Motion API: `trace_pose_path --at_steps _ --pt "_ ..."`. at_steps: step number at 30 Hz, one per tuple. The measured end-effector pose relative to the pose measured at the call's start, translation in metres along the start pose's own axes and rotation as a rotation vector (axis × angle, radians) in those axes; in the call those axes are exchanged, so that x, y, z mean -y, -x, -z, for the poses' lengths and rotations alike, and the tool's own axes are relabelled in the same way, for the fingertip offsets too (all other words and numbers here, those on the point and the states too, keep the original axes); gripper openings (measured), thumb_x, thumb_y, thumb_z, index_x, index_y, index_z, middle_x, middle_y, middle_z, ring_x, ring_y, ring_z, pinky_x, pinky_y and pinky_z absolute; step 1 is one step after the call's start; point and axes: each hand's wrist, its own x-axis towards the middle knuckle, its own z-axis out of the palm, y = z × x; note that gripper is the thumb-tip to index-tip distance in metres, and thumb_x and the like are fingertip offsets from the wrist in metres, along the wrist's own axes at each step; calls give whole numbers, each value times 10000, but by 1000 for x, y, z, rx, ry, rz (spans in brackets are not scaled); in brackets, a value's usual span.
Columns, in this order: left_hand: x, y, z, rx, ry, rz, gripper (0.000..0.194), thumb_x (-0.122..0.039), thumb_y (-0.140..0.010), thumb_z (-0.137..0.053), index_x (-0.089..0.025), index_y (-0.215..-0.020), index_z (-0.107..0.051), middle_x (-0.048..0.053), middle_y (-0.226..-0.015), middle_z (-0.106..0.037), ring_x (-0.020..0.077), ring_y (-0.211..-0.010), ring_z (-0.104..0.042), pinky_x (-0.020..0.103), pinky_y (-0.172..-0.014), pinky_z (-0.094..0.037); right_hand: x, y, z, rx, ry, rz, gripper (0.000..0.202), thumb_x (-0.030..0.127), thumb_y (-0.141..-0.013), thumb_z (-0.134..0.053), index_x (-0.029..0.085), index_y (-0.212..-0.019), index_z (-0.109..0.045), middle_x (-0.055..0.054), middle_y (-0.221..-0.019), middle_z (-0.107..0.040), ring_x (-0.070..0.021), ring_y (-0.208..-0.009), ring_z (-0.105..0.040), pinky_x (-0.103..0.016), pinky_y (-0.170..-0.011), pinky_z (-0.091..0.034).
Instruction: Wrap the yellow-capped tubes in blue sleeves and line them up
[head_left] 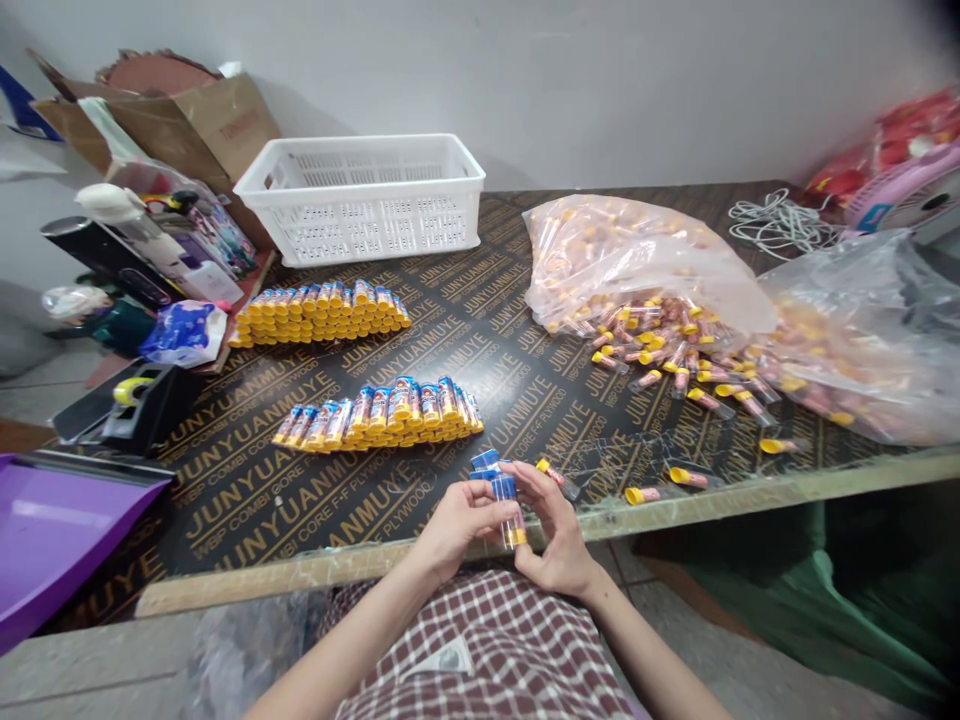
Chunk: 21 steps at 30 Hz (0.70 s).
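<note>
Head view: a black printed tabletop [510, 360] with a wooden front edge; both hands are at that edge, above a brown and white checked cloth [517, 640].
Left hand [456, 525]: thumb and fingers pinched round a clear tube [511, 518] from its left side.
Right hand [561, 535]: fingers bent at the tube's blue upper part, thumb near its yellow lower end; whether they grip it too, I cannot tell.
Clear tube: between the two hands, roughly upright, blue at the top and yellow at the bottom.
Blue pieces [485, 461]: just beyond the fingers, partly hidden; whether held or lying on the tabletop, I cannot tell.
Front stack [386, 408]: blue-wrapped tubes with yellow ends, laid side by side in layers.
Back stack [319, 312]: similar tubes, between the front stack and a white basket [382, 215].
Loose tubes [681, 352]: clear with yellow ends and pinkish contents, spilling from a plastic bag [637, 250]; several lie near the front edge.
Right side: another clear bag [892, 330], a bundled white cable [780, 225] and a pink fan [911, 190].
Left side: a cardboard box [217, 130], a black bottle [109, 262], a blue packet [184, 332], a tape dispenser [146, 415] and a purple dustpan [67, 545].
</note>
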Motion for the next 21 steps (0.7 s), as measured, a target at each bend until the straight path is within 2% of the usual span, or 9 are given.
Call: trace_pose_path --at_steps 8,12,16,19,21 --pt "-2 3 2 -46 23 -24 325 -306 -572 -801 -96 -788 -678 40 -655 -645 81 -523 -538 187 -523 -400 3 -6 -4 -9 9 31 822 52 -585 -487 232 -1364 -299 -87 -1342 -461 -258 -1205 -486 -397 -982 -456" --pt "-5 6 7 -108 65 -28 376 -325 -502 -830 -95 -760 -683 60 -660 -666 114 -539 -573 220 -555 -427 2 -11 -10 12 26 20 800 57 -599 -495 225 -1359 -312 -93 -1335 -470 -260 -1173 -515 -404 -984 -455" --pt "-8 11 13 -179 100 -75 344 -321 -463 -842 -116 -683 -677 64 -639 -672 141 -545 -585 246 -556 -448 -1 -21 -22 48 28 37 794 44 -610 -495 237 -1360 -320 -88 -1335 -472 -258 -1179 -512 -390 -977 -465" --pt "-19 19 22 -231 74 -132 291 -313 -486 -830 -135 -665 -685 56 -617 -668 130 -520 -561 240 -537 -434 2 -34 -28 138 36 76 821 51 -641 -505 246 -1397 -251 -88 -1387 -413 -258 -1227 -466 -410 -1016 -422" --pt "-36 28 35 -299 -27 -222 255 -333 -543 -796 -137 -669 -693 46 -600 -660 120 -511 -537 226 -520 -410 6 -44 -28 198 76 101 827 91 -680 -542 249 -1418 -203 -91 -1449 -315 -272 -1271 -408 -436 -1043 -382"
